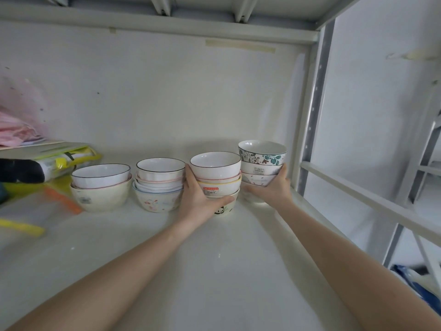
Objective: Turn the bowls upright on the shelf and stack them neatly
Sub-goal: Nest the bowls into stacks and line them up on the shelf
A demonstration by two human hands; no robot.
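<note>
The left hand (199, 199) covered the near-left wall of the third stack (216, 177), so the bowls under its palm could not be counted; only part of a small dark print showed below the thumb. Behind the right hand (270, 189), the lowest bowl of the fourth stack (262, 161) was mostly hidden, its pattern unreadable. The label (211, 190) just right of the left fingers was too small to read. Far left of those fingers, the orange strip (63, 199) and yellow strip (22, 226) were blurred, and the pink bag (16, 130) ran off the frame's edge.
</note>
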